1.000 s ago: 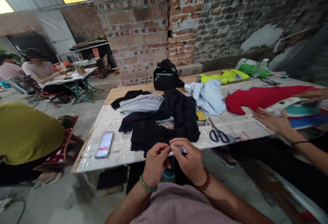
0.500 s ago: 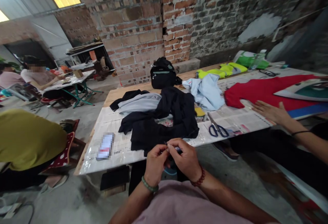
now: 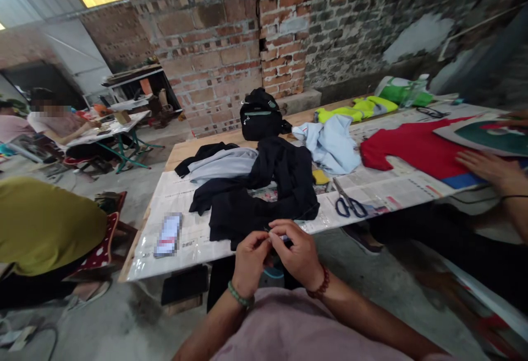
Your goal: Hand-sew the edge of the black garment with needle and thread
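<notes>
Apparently midway through close fingertip work, lower centre

Across the middle of the frame, a long wooden desk (image 3: 169,198), papered with newsprint under shiny clear film. Near its front edge, at centre, a large loose heap of matte black cloth (image 3: 291,171), lying in a rough loop, unfolded. Just below, at lower centre, left hand (image 3: 252,253) and right hand (image 3: 296,251) brought together, thumbs and fingertips pinched on a small dark item (image 3: 267,229), mostly hidden and too small to identify. Judged from this, mid-step: item already in the grip, not yet set down. No finished result to be made out; amount left impossible to tell. Contact between hands and heap: also unclear.

For materials, from big to small: at right, a smooth bright red garment (image 3: 406,149), spread flat. At right of centre, a crumpled pale blue cloth (image 3: 332,143), thin and soft; behind, a fluorescent yellow garment (image 3: 357,109) with a silvery band. Left of centre, limp grey cloth (image 3: 225,164), draped in folds against the black. At upper centre, a rounded black fabric backpack (image 3: 260,121). Far right, a pointed white-and-teal iron (image 3: 478,134) over the red, beside another person's hand (image 3: 484,165). Right of centre, metal-bladed scissors (image 3: 346,198) with looped dark blue handles. At left, a flat rectangular phone (image 3: 168,234), screen blurred. Smallest, round-beaded bracelets: green (image 3: 240,293) and dark red (image 3: 319,284).
</notes>
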Demonstrator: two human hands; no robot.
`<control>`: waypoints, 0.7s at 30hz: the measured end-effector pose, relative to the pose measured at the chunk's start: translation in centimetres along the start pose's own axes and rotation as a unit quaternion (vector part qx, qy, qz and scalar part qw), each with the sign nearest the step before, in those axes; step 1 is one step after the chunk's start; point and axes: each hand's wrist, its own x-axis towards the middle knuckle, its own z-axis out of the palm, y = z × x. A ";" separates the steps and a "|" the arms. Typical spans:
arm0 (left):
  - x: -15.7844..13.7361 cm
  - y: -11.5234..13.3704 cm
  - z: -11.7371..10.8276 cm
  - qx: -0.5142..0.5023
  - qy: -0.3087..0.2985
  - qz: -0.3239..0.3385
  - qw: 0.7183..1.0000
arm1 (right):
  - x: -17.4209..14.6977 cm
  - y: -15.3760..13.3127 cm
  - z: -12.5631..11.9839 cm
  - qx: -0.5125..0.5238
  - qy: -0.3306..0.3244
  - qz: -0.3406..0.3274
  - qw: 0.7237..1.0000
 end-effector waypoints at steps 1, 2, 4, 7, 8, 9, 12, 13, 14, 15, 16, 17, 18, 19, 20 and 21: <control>0.0 0.0 0.0 0.001 -0.001 0.000 1.000 | 0.0 0.0 0.0 -0.001 0.000 0.001 1.000; 0.1 -0.1 0.0 0.002 -0.003 0.000 1.000 | 0.0 0.0 0.0 -0.002 -0.001 0.001 1.000; 0.2 -0.3 -0.1 -0.001 -0.008 0.002 1.000 | -0.1 0.1 0.0 -0.005 -0.003 0.001 1.000; 0.3 -0.6 -0.1 -0.007 -0.011 0.005 1.000 | -0.1 0.2 0.0 -0.005 -0.007 0.004 1.000; 0.4 -0.7 -0.1 -0.007 -0.010 0.006 1.000 | -0.1 0.2 0.0 -0.005 -0.008 0.004 1.000; 0.4 -0.8 -0.1 -0.006 -0.008 0.008 1.000 | -0.1 0.3 0.0 -0.005 -0.009 0.004 1.000; 0.4 -0.9 0.0 -0.005 -0.004 0.014 1.000 | -0.1 0.3 0.1 -0.005 -0.009 0.002 1.000; 0.4 -0.9 0.0 -0.005 -0.002 0.015 1.000 | -0.1 0.3 0.1 -0.004 -0.007 0.002 1.000; 0.4 -0.9 0.0 -0.005 -0.001 0.017 1.000 | -0.1 0.3 0.1 -0.003 -0.006 0.002 1.000; 0.4 -0.9 -0.1 -0.005 0.000 0.020 1.000 | -0.1 0.3 0.1 -0.002 -0.006 0.003 1.000; 0.4 -1.0 -0.1 -0.004 0.000 0.022 1.000 | -0.1 0.3 0.1 -0.003 -0.006 0.005 1.000; 0.4 -1.0 -0.1 -0.003 -0.001 0.023 1.000 | -0.1 0.2 0.1 -0.003 -0.006 0.006 1.000; 0.4 -1.1 -0.1 -0.004 -0.002 0.024 1.000 | -0.1 0.2 0.1 -0.004 -0.007 0.008 1.000; 0.4 -1.1 -0.1 -0.006 -0.002 0.024 1.000 | -0.1 0.2 0.1 -0.006 -0.008 0.008 1.000; 0.4 -1.2 -0.2 -0.008 -0.001 0.023 1.000 | -0.1 0.2 0.1 -0.007 -0.008 0.008 1.000; 0.4 -1.2 -0.2 -0.008 0.001 0.023 1.000 | -0.1 0.1 0.0 -0.008 -0.008 0.007 1.000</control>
